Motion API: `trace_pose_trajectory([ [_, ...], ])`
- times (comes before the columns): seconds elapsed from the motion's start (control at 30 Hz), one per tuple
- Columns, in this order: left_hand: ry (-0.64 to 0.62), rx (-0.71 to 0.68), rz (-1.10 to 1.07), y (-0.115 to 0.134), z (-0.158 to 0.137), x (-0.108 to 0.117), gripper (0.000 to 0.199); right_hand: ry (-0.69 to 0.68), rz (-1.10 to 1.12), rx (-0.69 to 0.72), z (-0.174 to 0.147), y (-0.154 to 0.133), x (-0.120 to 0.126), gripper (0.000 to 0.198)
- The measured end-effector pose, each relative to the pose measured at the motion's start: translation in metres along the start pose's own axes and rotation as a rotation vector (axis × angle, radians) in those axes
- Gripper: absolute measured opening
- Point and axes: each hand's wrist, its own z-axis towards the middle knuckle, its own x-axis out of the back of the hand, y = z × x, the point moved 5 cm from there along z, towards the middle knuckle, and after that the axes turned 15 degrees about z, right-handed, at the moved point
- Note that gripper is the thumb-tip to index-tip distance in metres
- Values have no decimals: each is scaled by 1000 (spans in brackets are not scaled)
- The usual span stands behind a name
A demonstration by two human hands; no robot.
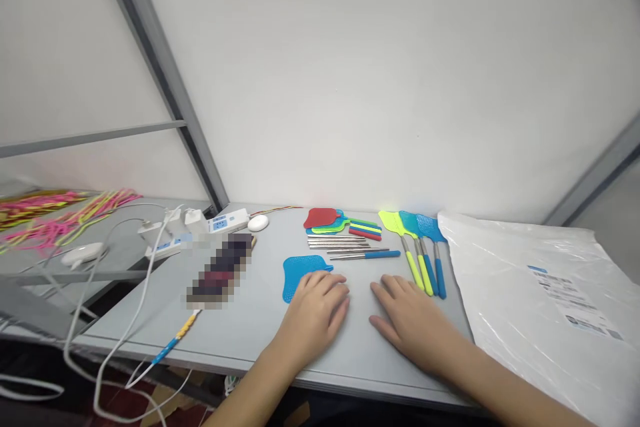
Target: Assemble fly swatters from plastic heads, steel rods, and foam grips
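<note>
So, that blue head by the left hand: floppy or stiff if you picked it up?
The blue head looks thin and mesh-like, so it's probably light and a bit bendy. Its surface resembles plastic, so I'd guess it springs back rather than breaks. Lying flat on the table, it would likely slide, not roll.

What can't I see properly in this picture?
- Blue swatter head: in the head view, the left hand covers its lower right part.
- Phone: head view, blurred into blocks.
- Label: head view, print too small to read.
- White bag: head view, cut off by the right edge.
- Pink cords: head view, cut off by the left edge.
</note>
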Motion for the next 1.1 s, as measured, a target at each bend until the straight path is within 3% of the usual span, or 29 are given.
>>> trace_pose_trajectory([
  [0.13, 33, 159, 141, -26, -3, -3, 28, 16, -87, 55, 34, -3, 9, 24],
  [0.23, -35, 278, 205, -40, -7, -13, 37, 133, -120, 36, 61, 2, 10, 24],
  [0.33, -88, 269, 195, -41, -9, -19, 42, 173, -92, 22, 76, 8, 3, 30],
  [0.7, -88, 226, 155, -40, -1, -20, 34, 198, 29, 34, 78, 15, -8, 28],
  [0.93, -73, 240, 40, -66, -10, -15, 29, 176, 118, 63, 82, 20, -16, 5],
  [1.1, -75, 288, -2, -78, -15, -9, 27, 149, 152, 105, 82, 19, -17, 6],
])
